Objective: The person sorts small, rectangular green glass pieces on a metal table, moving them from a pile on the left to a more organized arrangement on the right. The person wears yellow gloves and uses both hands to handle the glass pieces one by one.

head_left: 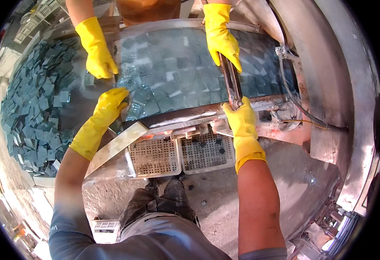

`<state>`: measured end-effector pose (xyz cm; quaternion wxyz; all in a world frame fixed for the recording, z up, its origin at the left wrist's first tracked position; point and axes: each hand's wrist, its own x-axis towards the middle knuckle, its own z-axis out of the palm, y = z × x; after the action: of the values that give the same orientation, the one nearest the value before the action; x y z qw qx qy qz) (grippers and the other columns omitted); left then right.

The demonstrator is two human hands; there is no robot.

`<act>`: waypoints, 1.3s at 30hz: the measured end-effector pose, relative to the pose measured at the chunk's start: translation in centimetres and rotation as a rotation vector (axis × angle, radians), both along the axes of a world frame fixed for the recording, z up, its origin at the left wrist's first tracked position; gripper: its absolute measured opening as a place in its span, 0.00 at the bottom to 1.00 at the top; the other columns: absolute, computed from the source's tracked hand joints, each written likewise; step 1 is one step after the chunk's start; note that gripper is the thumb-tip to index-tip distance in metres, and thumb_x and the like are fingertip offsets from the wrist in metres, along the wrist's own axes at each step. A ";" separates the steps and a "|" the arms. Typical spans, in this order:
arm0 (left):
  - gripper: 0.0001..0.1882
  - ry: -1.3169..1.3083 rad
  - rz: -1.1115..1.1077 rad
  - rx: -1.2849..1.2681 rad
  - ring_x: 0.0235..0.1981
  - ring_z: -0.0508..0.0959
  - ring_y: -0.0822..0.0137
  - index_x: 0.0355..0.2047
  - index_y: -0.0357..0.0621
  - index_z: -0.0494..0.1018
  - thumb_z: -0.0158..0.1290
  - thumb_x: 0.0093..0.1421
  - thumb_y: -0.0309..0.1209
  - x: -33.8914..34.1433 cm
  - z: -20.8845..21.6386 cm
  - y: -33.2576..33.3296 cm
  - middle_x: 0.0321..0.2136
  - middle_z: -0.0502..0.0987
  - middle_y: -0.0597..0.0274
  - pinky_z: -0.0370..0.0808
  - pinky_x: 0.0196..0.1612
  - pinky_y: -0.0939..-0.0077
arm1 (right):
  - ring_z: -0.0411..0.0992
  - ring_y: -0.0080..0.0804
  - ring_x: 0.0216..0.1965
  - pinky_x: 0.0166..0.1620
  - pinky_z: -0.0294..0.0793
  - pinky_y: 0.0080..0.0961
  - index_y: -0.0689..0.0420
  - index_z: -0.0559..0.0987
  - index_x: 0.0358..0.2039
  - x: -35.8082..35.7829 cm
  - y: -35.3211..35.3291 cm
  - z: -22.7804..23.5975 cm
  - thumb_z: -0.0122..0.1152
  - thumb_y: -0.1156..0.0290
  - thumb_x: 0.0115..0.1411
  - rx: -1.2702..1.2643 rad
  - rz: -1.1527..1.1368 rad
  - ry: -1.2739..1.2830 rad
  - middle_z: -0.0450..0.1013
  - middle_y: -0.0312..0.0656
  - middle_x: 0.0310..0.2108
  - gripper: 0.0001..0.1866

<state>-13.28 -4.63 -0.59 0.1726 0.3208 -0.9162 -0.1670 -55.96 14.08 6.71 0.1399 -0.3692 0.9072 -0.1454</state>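
My right hand (243,119), in a yellow rubber glove, is closed round the near end of a dark, rusty metal bar (231,80). A co-worker's gloved hand (223,39) holds the bar's far end. The bar lies across a bed of wet blue-grey square tiles (168,71). At the bed's left edge is my left hand (107,106), also yellow-gloved, its fingers curled; what they grip is hidden. The co-worker's other gloved hand (99,60) is just beyond it.
A heap of loose blue-grey tiles (38,108) lies on the left. Two perforated crates (155,157) stand below the near edge, with a pale board (118,145) slanting beside them. A cable (287,84) and a large curved metal housing (329,78) are on the right.
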 end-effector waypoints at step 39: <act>0.29 -0.072 0.117 0.034 0.50 0.83 0.38 0.55 0.38 0.81 0.70 0.51 0.25 9.1 6.4 8.7 0.56 0.81 0.40 0.81 0.53 0.51 | 0.81 0.60 0.46 0.49 0.81 0.49 0.60 0.78 0.48 0.3 -0.3 0.1 0.71 0.47 0.59 0.023 0.016 0.035 0.83 0.57 0.43 0.30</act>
<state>-4.16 4.06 5.78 0.1436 0.3826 -0.8985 -0.1604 -55.65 13.78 6.83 0.1294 -0.3773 0.9081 -0.1271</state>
